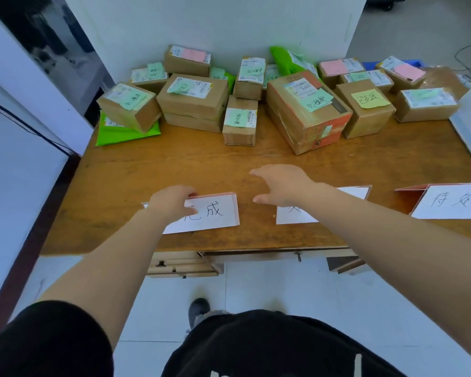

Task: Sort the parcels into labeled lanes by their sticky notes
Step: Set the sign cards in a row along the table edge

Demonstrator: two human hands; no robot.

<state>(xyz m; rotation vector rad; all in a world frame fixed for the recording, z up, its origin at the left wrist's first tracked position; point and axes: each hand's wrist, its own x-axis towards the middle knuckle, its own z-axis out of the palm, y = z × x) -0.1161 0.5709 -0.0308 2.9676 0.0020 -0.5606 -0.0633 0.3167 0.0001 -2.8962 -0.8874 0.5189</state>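
Several cardboard parcels with green, pink or yellow sticky notes crowd the far half of the wooden table (136,170); the largest box (307,115) sits centre right, and a small upright box (239,121) stands in the middle. Three folded white lane cards line the near edge. My left hand (172,202) grips the top edge of the left lane card (212,213). My right hand (280,186) hovers with spread fingers above the table, over the middle lane card (294,216), which my forearm partly hides. The right lane card (452,202) stands untouched.
A green mailer bag (125,134) lies under a box at the far left. White partition walls stand behind and to the right. A drawer with a key hangs under the table's front edge. A blue bin peeks out at the far right.
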